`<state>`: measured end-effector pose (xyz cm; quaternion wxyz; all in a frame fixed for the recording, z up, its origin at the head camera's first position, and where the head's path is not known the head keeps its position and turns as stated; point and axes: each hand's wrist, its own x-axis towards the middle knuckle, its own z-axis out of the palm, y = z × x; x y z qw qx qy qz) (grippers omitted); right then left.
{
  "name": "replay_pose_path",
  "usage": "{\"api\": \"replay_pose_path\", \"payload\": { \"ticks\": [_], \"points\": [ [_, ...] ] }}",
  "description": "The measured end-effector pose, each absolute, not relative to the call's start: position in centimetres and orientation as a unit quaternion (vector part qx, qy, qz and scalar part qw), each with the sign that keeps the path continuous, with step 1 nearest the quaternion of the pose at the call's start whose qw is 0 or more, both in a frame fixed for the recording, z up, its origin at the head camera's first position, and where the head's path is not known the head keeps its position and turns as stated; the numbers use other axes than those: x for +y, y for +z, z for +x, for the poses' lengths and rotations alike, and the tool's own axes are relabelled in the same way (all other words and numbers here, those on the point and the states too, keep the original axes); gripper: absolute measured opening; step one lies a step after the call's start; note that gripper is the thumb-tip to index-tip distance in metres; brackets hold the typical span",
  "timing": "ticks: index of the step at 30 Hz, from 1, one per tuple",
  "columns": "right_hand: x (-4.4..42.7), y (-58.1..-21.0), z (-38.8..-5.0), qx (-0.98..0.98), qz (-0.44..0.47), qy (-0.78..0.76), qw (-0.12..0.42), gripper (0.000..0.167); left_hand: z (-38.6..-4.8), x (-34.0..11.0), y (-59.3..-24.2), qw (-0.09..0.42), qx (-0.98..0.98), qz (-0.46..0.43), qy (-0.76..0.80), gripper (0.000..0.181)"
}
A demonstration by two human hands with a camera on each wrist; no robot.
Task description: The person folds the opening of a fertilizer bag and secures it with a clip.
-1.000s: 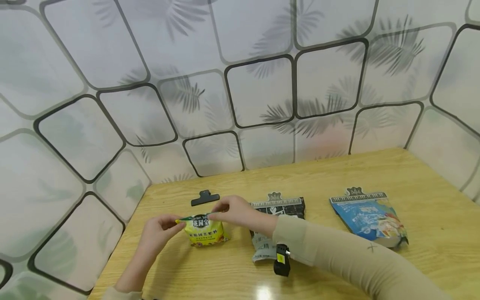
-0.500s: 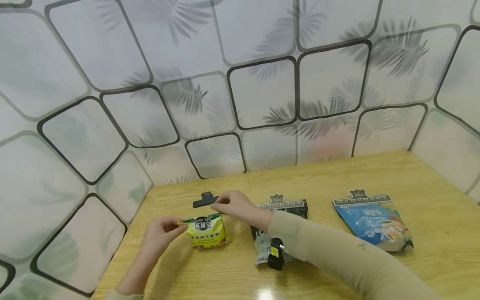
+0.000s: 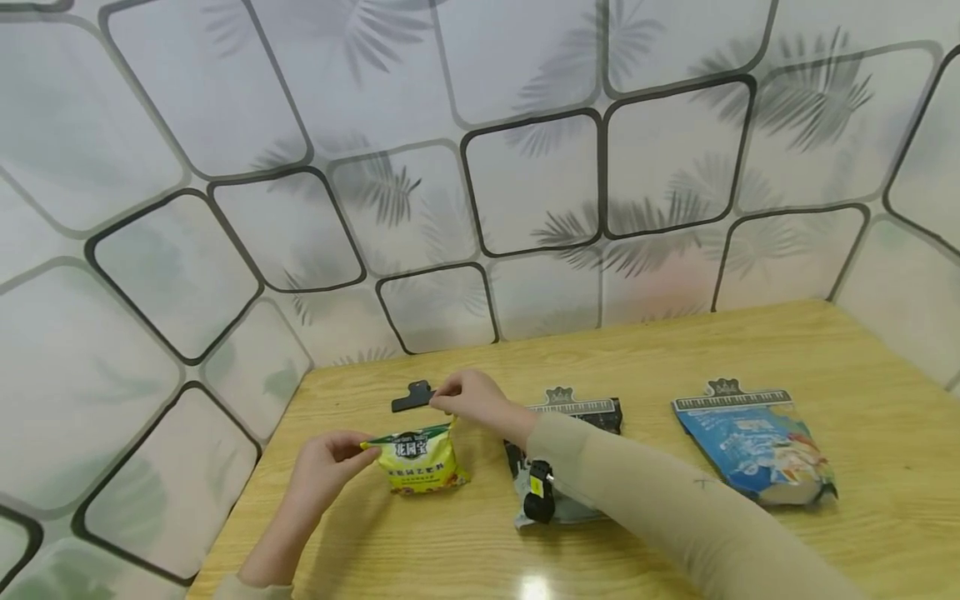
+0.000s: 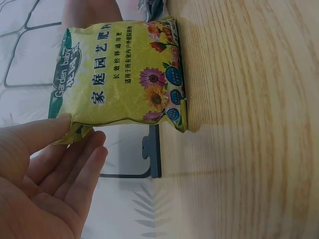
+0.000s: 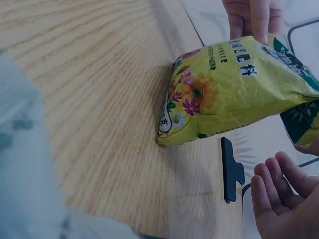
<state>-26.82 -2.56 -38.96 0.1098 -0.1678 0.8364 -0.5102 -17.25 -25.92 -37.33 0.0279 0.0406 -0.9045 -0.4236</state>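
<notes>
A yellow plant fertilizer bag (image 3: 422, 460) with a green top edge stands on the table at the left. My left hand (image 3: 330, 467) pinches its upper left corner. In the left wrist view, the left thumb (image 4: 47, 132) lies on the bag's edge and the other fingers extend behind. At the opposite top corner, my right hand (image 3: 480, 400) pinches the bag, drawing that corner up. Its other fingers (image 5: 279, 189) are spread loosely in the right wrist view. Just behind the bag lies a black clip (image 3: 411, 398), which the right fingertips partly overlap in the head view.
A black and grey bag (image 3: 525, 492) with a piano-patterned clip (image 3: 573, 406) lies under my right forearm. Farther right is a blue bag (image 3: 757, 454) with a similar clip (image 3: 733, 398). A patterned wall (image 3: 540, 296) closes off the table (image 3: 630, 358) behind.
My right hand has risen and moved slightly back toward the black clip, pulling the bag's right corner up. More of the bag's front and green edge shows. The left hand keeps its hold.
</notes>
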Motion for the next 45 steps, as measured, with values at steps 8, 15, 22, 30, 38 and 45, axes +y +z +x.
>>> {"api": "replay_pose_path", "payload": {
  "ticks": [8,15,22,30,38,45],
  "points": [
    [-3.1,-39.2,-28.0,0.832,-0.155,-0.521,0.112,0.021,-17.3,-25.9,-37.4,0.024,-0.901,0.044,-0.43,0.019],
    [-3.7,-39.3,-28.7,0.828,-0.136,-0.532,0.115,0.022,-17.4,-25.9,-37.4,0.021,-0.901,0.049,-0.431,0.019],
    [-4.0,-40.1,-29.3,0.827,-0.121,-0.539,0.099,0.029,-17.3,-25.8,-37.2,0.021,-0.9,0.05,-0.432,0.019],
    [-4.3,-40.8,-30.1,0.81,-0.1,-0.569,0.102,0.038,-17.3,-25.9,-37.4,0.024,-0.902,0.051,-0.428,0.02],
    [-4.6,-41.1,-30.6,0.808,-0.099,-0.57,0.111,0.044,-17.2,-26.1,-37.3,0.028,-0.902,0.052,-0.427,0.02],
    [-4.8,-42.2,-31.5,0.811,-0.102,-0.565,0.11,0.05,-17.2,-25.9,-37.2,0.029,-0.901,0.047,-0.431,0.019]
  ]
}}
